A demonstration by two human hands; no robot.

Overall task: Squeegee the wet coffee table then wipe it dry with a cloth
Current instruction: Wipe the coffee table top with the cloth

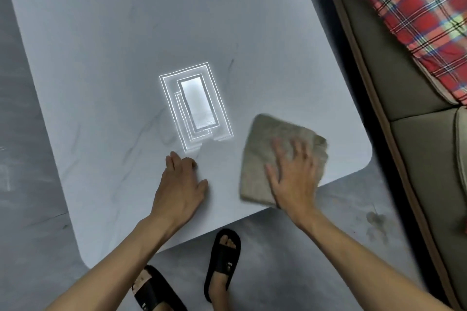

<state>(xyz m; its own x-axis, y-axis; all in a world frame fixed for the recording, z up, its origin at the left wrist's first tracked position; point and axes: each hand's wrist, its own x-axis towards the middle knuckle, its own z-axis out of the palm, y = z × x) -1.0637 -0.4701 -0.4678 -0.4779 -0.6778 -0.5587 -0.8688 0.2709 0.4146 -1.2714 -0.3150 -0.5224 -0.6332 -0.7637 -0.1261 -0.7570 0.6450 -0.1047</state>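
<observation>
The coffee table (106, 63) has a pale grey marbled top that fills most of the head view. A folded beige cloth (267, 144) lies on the table near its front right corner. My right hand (293, 174) presses flat on the cloth with spread fingers. My left hand (180, 184) rests on the bare tabletop to the left of the cloth, fingers relaxed and holding nothing. A bright reflection of a ceiling light (197, 106) shows on the glossy surface just beyond my left hand. No squeegee is in view.
A grey-green sofa (394, 78) with a red plaid blanket (417, 12) stands close along the table's right side. Grey floor (27, 134) shows to the left and below. My feet in black sandals (222, 260) stand at the table's front edge.
</observation>
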